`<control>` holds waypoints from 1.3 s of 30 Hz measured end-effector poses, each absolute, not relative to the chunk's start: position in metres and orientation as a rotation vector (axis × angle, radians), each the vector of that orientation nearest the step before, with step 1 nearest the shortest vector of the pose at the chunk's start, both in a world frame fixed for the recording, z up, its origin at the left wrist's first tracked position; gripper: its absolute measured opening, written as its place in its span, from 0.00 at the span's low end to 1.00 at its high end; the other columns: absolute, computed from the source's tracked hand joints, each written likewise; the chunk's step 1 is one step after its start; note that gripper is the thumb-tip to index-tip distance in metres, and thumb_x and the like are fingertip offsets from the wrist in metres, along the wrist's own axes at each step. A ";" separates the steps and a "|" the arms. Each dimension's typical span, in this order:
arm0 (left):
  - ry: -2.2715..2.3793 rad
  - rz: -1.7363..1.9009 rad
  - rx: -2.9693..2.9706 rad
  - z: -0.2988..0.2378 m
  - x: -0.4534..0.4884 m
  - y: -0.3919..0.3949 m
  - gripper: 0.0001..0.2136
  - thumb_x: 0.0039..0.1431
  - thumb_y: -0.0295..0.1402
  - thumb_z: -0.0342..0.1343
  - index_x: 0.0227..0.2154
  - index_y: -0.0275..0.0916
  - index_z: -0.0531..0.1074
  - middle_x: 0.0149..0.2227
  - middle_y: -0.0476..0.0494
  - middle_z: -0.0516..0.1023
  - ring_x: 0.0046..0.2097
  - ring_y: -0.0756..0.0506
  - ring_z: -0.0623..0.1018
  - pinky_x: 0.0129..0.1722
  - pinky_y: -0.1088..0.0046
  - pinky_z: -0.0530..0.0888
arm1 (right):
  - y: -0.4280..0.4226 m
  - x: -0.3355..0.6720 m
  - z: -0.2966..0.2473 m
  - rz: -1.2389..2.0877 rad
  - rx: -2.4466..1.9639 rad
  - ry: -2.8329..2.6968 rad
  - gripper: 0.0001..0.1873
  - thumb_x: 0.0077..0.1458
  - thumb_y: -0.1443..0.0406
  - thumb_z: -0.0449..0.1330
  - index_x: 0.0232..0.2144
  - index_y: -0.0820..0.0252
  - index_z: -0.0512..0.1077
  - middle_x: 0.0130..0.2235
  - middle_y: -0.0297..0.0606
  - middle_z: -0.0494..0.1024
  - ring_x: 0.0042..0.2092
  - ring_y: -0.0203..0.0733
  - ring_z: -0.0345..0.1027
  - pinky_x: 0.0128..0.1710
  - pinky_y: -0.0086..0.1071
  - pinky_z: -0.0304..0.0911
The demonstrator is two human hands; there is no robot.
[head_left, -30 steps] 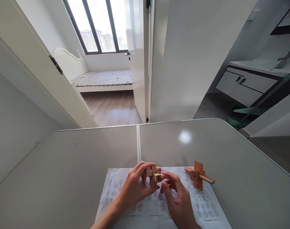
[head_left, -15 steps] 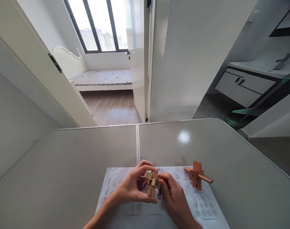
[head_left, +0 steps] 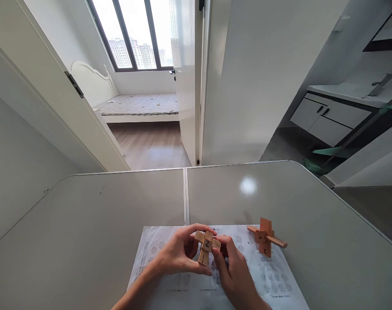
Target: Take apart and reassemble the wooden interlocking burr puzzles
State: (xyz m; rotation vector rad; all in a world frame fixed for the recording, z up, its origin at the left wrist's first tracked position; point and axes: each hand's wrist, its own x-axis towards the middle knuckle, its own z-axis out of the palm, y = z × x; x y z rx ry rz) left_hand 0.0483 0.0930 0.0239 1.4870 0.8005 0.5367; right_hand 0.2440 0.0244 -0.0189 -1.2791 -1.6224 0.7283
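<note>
Above a printed sheet (head_left: 170, 297), my two hands hold a light wooden interlocking puzzle (head_left: 207, 246) made of crossed blocks, one marked with a 2. My left hand (head_left: 179, 252) grips it from the left, fingers over the top end and thumb under the bottom end. From the right, my right hand (head_left: 233, 267) pinches a short block that sticks out on that side. To the right, a darker reddish wooden puzzle (head_left: 266, 237) of crossed flat pieces stands on the sheet, also numbered; neither hand touches it.
The grey table (head_left: 86, 224) has a pale seam (head_left: 185, 193) down its middle and a raised rim at the far side. Beyond it are a door (head_left: 187, 86), a bed (head_left: 140, 104) and a washbasin cabinet (head_left: 334, 114).
The block marked 2 has shifted left to the middle of the light puzzle. A block end now shows at its right, between my right thumb and fingers.
</note>
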 end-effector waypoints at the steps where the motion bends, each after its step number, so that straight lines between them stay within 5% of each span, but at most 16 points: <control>1: 0.797 0.536 1.482 0.023 0.048 0.093 0.37 0.43 0.43 0.79 0.57 0.41 0.74 0.29 0.56 0.69 0.26 0.55 0.60 0.23 0.79 0.56 | 0.025 0.244 -0.018 0.714 -1.286 -1.637 0.09 0.76 0.58 0.50 0.47 0.53 0.68 0.34 0.35 0.81 0.29 0.42 0.75 0.29 0.31 0.70; 11: 0.825 0.557 1.510 0.021 0.048 0.093 0.36 0.41 0.36 0.79 0.56 0.42 0.75 0.27 0.58 0.67 0.26 0.55 0.58 0.23 0.79 0.57 | 0.027 0.246 -0.006 0.824 -1.249 -1.663 0.12 0.77 0.58 0.47 0.44 0.52 0.69 0.33 0.33 0.78 0.31 0.41 0.71 0.32 0.30 0.66; 23: 0.982 0.598 1.670 0.031 0.054 0.086 0.33 0.42 0.32 0.78 0.54 0.46 0.77 0.25 0.58 0.68 0.24 0.54 0.58 0.23 0.79 0.59 | 0.036 0.253 -0.001 1.627 -1.096 -1.290 0.26 0.71 0.41 0.50 0.36 0.56 0.65 0.21 0.21 0.60 0.17 0.30 0.53 0.19 0.26 0.49; 29: 0.956 0.694 1.763 0.030 0.055 0.081 0.31 0.45 0.34 0.78 0.54 0.51 0.78 0.47 0.48 0.81 0.24 0.56 0.64 0.28 0.77 0.69 | 0.042 0.261 0.005 1.936 -0.937 -1.126 0.29 0.66 0.37 0.56 0.34 0.56 0.63 0.20 0.20 0.61 0.15 0.28 0.51 0.16 0.23 0.49; 35: 0.851 0.648 1.582 0.027 0.055 0.087 0.36 0.48 0.37 0.76 0.61 0.47 0.74 0.30 0.52 0.75 0.27 0.52 0.67 0.26 0.77 0.65 | 0.041 0.249 0.005 2.009 -0.834 -0.808 0.29 0.61 0.38 0.63 0.36 0.57 0.68 0.21 0.19 0.54 0.19 0.29 0.44 0.18 0.26 0.64; 39: 0.881 0.656 1.472 0.026 0.050 0.090 0.44 0.52 0.41 0.74 0.71 0.45 0.63 0.25 0.56 0.69 0.25 0.52 0.62 0.26 0.76 0.61 | 0.042 0.248 -0.002 1.989 -0.802 -0.433 0.27 0.58 0.43 0.70 0.34 0.60 0.71 0.24 0.22 0.58 0.20 0.26 0.45 0.16 0.23 0.61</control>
